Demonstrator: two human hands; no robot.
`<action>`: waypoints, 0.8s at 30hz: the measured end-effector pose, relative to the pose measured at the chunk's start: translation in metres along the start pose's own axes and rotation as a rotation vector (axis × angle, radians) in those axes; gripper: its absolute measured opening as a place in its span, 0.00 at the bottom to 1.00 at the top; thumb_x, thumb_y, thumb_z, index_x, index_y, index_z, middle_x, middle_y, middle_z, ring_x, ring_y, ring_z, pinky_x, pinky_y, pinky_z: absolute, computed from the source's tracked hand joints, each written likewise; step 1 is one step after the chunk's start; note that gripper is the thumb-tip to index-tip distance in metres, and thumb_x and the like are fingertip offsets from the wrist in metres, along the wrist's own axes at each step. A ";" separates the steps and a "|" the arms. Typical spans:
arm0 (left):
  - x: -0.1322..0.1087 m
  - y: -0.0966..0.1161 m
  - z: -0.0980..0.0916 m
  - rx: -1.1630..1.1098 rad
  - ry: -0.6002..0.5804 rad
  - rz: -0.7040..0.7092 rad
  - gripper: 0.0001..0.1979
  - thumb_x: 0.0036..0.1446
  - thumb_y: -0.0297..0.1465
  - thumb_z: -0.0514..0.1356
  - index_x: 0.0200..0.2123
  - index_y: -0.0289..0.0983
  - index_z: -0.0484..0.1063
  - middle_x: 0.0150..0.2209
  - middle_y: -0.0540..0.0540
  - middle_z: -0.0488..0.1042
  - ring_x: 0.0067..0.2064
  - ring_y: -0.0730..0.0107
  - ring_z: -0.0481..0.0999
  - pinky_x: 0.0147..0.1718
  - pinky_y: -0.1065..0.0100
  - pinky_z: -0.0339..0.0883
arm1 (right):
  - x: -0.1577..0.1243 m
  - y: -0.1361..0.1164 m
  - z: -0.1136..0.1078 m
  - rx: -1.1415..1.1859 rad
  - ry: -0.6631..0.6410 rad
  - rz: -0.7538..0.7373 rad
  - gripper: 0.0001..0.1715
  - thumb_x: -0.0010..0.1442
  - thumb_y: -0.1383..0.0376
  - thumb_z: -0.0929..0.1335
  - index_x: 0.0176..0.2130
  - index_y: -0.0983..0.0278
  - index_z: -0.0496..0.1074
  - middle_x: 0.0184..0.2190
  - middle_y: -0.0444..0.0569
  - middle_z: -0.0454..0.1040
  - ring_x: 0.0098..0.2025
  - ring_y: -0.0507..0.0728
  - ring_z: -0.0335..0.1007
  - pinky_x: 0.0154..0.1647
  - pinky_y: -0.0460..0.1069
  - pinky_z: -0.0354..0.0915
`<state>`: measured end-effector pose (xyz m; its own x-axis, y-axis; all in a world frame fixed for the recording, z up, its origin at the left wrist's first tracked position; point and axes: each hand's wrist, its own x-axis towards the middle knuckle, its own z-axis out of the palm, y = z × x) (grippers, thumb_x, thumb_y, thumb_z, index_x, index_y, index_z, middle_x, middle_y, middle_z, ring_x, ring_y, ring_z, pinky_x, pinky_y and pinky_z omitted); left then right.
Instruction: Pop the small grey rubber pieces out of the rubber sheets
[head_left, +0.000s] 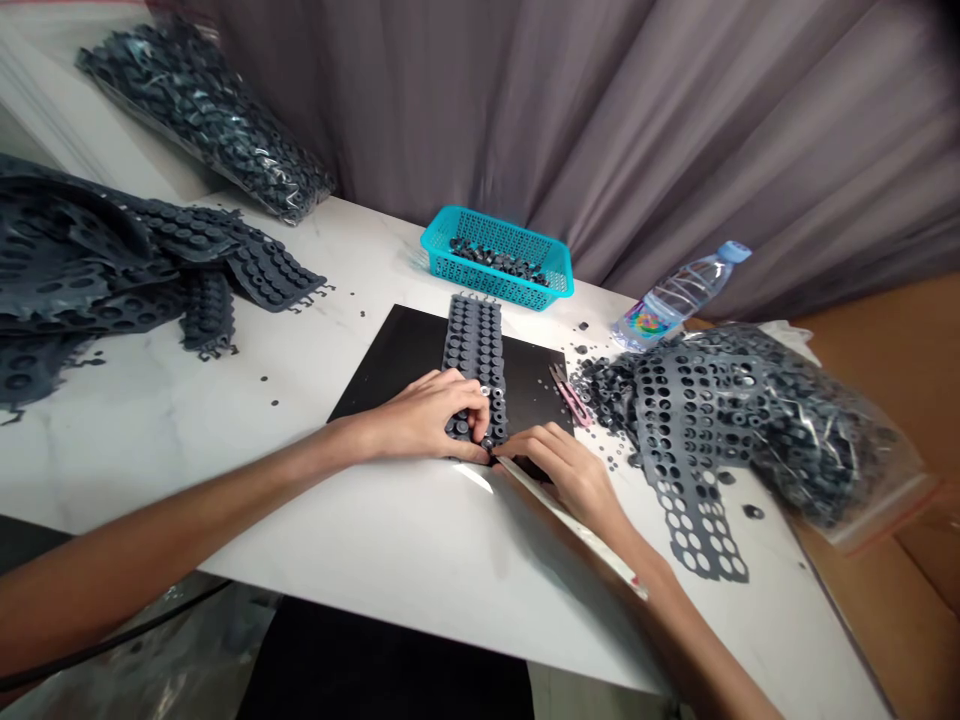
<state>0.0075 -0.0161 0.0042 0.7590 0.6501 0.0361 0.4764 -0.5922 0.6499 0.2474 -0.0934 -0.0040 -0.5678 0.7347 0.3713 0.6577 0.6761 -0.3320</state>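
Note:
A dark grey moulded rubber strip [474, 340] with rows of round studs lies lengthwise on a black mat [390, 360]. My left hand [442, 415] is curled over its near end, with thumb and fingers closed on the strip's edge. From the right, my right hand [566, 470] comes up to the same near corner, its fingers closed. A long, thin white tool [577, 530] with a red mark at its end runs from those fingertips back along the forearm. Its exact kind is unclear. A small dark piece sits between the fingertips, mostly hidden.
Behind the mat stands a turquoise basket [499, 285] of small dark parts. Pink thread snips [571, 396], a water bottle [679, 297], a punched-out rubber sheet [694, 480] and a bag of parts [840, 450] are right. Rubber sheets [97, 260] and another bag [202, 115] are left.

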 end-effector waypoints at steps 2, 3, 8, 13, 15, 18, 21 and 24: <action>0.000 0.000 0.000 0.001 0.000 0.000 0.12 0.59 0.44 0.69 0.36 0.43 0.74 0.41 0.54 0.75 0.50 0.62 0.68 0.48 0.64 0.56 | -0.001 0.000 0.000 0.023 -0.002 0.016 0.09 0.74 0.60 0.67 0.46 0.62 0.76 0.41 0.50 0.79 0.40 0.58 0.72 0.41 0.51 0.66; 0.000 0.000 -0.001 0.000 0.000 0.001 0.12 0.59 0.44 0.69 0.36 0.42 0.74 0.41 0.54 0.75 0.50 0.62 0.68 0.48 0.64 0.56 | -0.001 0.000 -0.001 0.034 -0.006 0.021 0.10 0.73 0.59 0.67 0.46 0.61 0.76 0.41 0.50 0.79 0.40 0.58 0.72 0.41 0.51 0.66; 0.001 -0.005 0.000 -0.029 -0.014 0.052 0.13 0.60 0.44 0.68 0.36 0.42 0.74 0.42 0.53 0.75 0.50 0.60 0.67 0.49 0.63 0.55 | 0.000 0.006 0.000 0.015 -0.026 -0.029 0.11 0.74 0.59 0.66 0.46 0.62 0.76 0.39 0.50 0.79 0.39 0.57 0.72 0.40 0.51 0.65; 0.001 -0.012 0.002 -0.063 -0.035 0.106 0.13 0.61 0.45 0.66 0.37 0.43 0.73 0.43 0.51 0.74 0.52 0.58 0.66 0.51 0.62 0.53 | 0.001 0.007 0.002 -0.015 -0.014 -0.063 0.11 0.75 0.59 0.65 0.46 0.63 0.75 0.40 0.50 0.79 0.39 0.57 0.71 0.39 0.51 0.65; 0.000 -0.012 0.002 -0.059 -0.040 0.111 0.14 0.62 0.46 0.66 0.38 0.43 0.73 0.44 0.51 0.74 0.53 0.58 0.66 0.51 0.62 0.53 | 0.000 0.006 0.003 -0.019 -0.013 -0.058 0.11 0.75 0.60 0.65 0.47 0.63 0.74 0.39 0.49 0.79 0.38 0.57 0.70 0.39 0.50 0.65; 0.000 -0.011 0.001 -0.052 -0.040 0.109 0.14 0.62 0.47 0.65 0.38 0.43 0.73 0.44 0.51 0.74 0.53 0.59 0.66 0.51 0.62 0.54 | -0.001 0.006 0.004 -0.046 -0.035 -0.030 0.11 0.75 0.62 0.66 0.52 0.64 0.73 0.38 0.49 0.78 0.37 0.57 0.68 0.37 0.50 0.65; -0.001 -0.011 0.002 -0.053 -0.031 0.108 0.14 0.62 0.46 0.66 0.38 0.43 0.73 0.44 0.51 0.74 0.52 0.59 0.66 0.51 0.62 0.54 | -0.002 0.007 0.004 -0.115 -0.047 -0.055 0.12 0.75 0.63 0.64 0.54 0.64 0.72 0.40 0.49 0.78 0.38 0.57 0.67 0.37 0.50 0.65; -0.001 -0.011 0.002 -0.052 -0.022 0.111 0.13 0.62 0.45 0.66 0.38 0.43 0.73 0.43 0.52 0.74 0.52 0.60 0.66 0.51 0.62 0.54 | -0.002 0.005 0.005 -0.244 -0.037 -0.148 0.13 0.76 0.66 0.62 0.55 0.65 0.71 0.39 0.50 0.77 0.38 0.58 0.66 0.37 0.51 0.64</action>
<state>0.0025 -0.0115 -0.0048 0.8157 0.5710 0.0933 0.3656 -0.6337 0.6817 0.2491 -0.0916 -0.0108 -0.6814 0.6335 0.3665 0.6633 0.7462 -0.0566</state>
